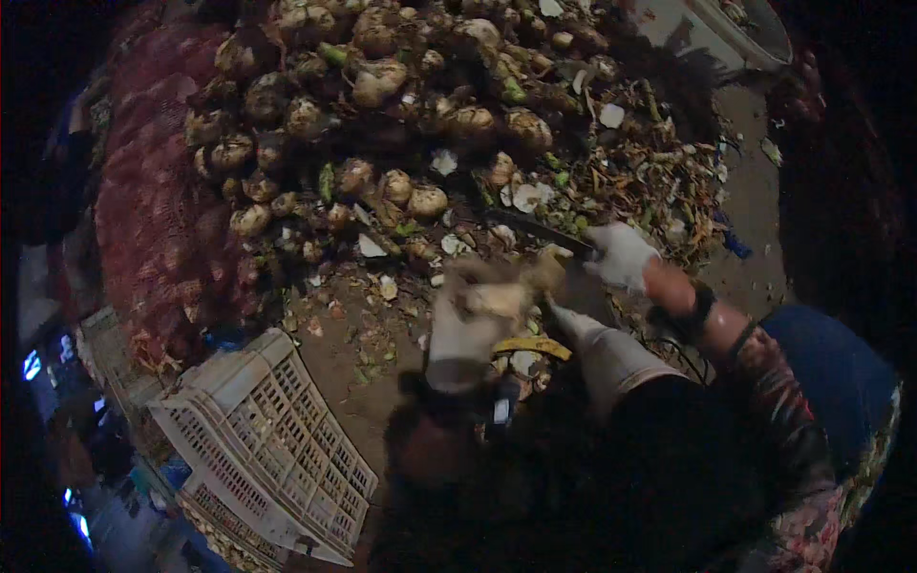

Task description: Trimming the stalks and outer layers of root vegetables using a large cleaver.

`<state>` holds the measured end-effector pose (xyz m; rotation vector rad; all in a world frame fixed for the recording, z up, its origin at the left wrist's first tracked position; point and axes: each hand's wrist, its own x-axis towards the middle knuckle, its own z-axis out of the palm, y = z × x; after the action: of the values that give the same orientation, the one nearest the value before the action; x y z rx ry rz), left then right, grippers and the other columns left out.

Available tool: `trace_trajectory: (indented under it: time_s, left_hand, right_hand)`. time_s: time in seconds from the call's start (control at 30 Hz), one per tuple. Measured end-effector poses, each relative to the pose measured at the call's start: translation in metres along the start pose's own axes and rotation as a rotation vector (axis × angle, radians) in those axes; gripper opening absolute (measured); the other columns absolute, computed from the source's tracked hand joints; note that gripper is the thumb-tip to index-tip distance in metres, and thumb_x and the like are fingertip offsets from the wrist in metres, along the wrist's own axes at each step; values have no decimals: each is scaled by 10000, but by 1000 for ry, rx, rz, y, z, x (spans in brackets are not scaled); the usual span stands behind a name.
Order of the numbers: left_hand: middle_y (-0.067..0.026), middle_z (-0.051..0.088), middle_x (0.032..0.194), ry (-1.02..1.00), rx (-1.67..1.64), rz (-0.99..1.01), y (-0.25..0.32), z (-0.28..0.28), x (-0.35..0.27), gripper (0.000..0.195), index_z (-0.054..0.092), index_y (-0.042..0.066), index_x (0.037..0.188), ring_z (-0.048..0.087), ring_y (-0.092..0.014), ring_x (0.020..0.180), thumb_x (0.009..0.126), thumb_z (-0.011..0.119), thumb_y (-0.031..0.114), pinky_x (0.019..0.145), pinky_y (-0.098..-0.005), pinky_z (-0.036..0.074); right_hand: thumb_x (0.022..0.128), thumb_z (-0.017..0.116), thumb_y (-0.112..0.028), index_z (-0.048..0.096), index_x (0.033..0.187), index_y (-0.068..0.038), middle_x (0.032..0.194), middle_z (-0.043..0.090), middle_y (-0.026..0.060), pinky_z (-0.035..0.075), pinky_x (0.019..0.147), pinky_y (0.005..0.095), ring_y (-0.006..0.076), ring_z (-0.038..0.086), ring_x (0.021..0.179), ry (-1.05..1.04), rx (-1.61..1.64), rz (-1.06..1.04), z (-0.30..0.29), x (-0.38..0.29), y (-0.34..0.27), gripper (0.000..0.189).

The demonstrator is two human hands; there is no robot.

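My left hand (466, 322), in a pale glove, grips a blurred, pale root vegetable (498, 297) in front of me. Its yellowish end points right, toward the knife. My right hand (622, 256), in a white glove, is closed around the handle of a knife (534, 225). The dark blade reaches left, over trimmings and near the edge of the heap. Soil-stained, round root vegetables (426, 202) form that heap beyond both hands. Below the held piece lies a curved yellow strip (534, 347). Motion blur hides exactly how the left fingers sit.
Red mesh sacks (165, 179) bulge along the left. A slatted plastic crate (286, 444) leans at lower left. Dry trimmings (652, 186) pile up on the right, below a pale tub (745, 36). A pale boot-like shape (602, 344) sits between my arms.
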<state>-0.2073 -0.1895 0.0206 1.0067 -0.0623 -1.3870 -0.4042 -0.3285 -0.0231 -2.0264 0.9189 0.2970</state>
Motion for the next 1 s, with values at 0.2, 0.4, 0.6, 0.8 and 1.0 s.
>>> trace_trajectory:
  time_s: [0.2, 0.4, 0.6, 0.8, 1.0]
  left_hand:
    - [-121, 597, 850, -107, 1448, 198, 53, -28, 8, 355, 546, 8, 984, 560, -206, 792, 689, 633, 186, 705, -298, 436]
    - [-182, 579, 1007, 719, 1484, 356, 90, -95, 89, 584, 466, 25, 1154, 549, -299, 958, 668, 660, 285, 815, -350, 412]
    - [-169, 557, 1051, 396, 1409, 373, 54, -63, 69, 537, 475, 38, 1161, 519, -236, 997, 671, 649, 170, 835, -314, 400]
    - [-127, 531, 1072, -28, 1136, 448, 20, 15, 31, 579, 431, 52, 1204, 485, -174, 1003, 654, 613, 34, 865, -290, 382]
    - [-106, 572, 988, 77, 875, 122, 20, 13, 29, 491, 480, -29, 1111, 546, -145, 853, 633, 595, -9, 760, -267, 436]
  right_hand:
    - [669, 617, -215, 559, 922, -9, 682, 555, 170, 440, 612, 335, 257, 535, 648, 154, 175, 43, -8, 2, -8, 331]
    - [688, 604, -242, 556, 944, -11, 719, 567, 199, 453, 649, 353, 347, 558, 684, 132, 325, -30, 3, 14, -45, 348]
    - [701, 612, -290, 544, 1005, -16, 699, 579, 145, 453, 635, 320, 261, 572, 638, 82, 401, 112, -12, 12, -60, 415]
    - [717, 636, -303, 570, 990, -32, 703, 614, 53, 433, 574, 261, 79, 524, 614, 223, 729, -135, -8, 43, -80, 390]
    - [701, 612, -331, 584, 908, -43, 673, 597, 98, 445, 573, 311, 213, 561, 589, 269, 529, -177, -10, 33, -86, 355]
